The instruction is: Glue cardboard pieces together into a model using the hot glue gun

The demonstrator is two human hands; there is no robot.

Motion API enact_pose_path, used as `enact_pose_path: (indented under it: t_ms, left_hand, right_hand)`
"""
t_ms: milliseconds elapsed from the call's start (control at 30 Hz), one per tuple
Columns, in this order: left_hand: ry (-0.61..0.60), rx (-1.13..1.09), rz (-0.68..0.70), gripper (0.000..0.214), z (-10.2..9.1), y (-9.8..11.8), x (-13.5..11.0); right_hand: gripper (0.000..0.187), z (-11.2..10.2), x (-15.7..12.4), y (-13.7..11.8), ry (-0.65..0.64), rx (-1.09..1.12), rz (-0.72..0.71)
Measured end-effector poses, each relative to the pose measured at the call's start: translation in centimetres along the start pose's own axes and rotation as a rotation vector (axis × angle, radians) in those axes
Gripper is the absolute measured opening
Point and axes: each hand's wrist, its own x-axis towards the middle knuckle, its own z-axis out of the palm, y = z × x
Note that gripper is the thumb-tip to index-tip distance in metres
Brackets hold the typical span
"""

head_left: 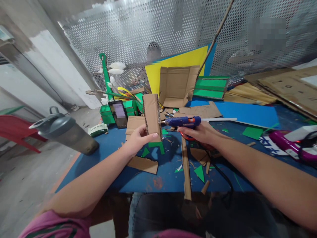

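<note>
My left hand (140, 139) is closed on the lower end of a narrow cardboard piece (152, 114), holding it upright above the blue table. In my right hand (201, 134) is a blue hot glue gun (185, 121) with a white glue stick (219, 119) poking out of its back. The gun's tip is at the right edge of the cardboard; whether it touches I cannot tell. A dark cord (226, 175) runs down from near my right hand. Red-orange scissor-like handles (184, 136) show below the gun, partly hidden.
Cardboard strips (186, 172) and green scraps (199, 173) litter the blue table (138, 183). A grey shaker bottle (71, 132) stands left, near a propped phone (119, 114). An open cardboard box (174, 84) stands behind, before a perforated metal screen (119, 29). A purple appliance (289, 145) lies right.
</note>
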Motion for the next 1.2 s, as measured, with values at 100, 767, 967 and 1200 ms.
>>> enact_pose_path:
  t_ms: [100, 767, 967, 1200]
  left_hand:
    - [0.01, 0.001, 0.005, 0.068, 0.0, -0.1, 0.1]
    - [-0.044, -0.028, 0.012, 0.06, -0.5, -0.7, 0.0]
    - [-0.039, -0.003, 0.003, 0.064, -0.1, -0.1, -0.2]
    - [-0.043, 0.04, -0.003, 0.063, 0.2, 0.4, -0.5]
  right_hand:
    - [0.042, 0.2, 0.1, 0.4, 0.026, -0.004, -0.034]
    - [0.033, 0.0, 0.2, -0.6, 0.099, 0.018, -0.137]
    - [0.035, 0.0, 0.2, -0.5, 0.18, 0.002, -0.113]
    - [0.034, -0.4, 0.1, -1.4, 0.209, 0.006, -0.12]
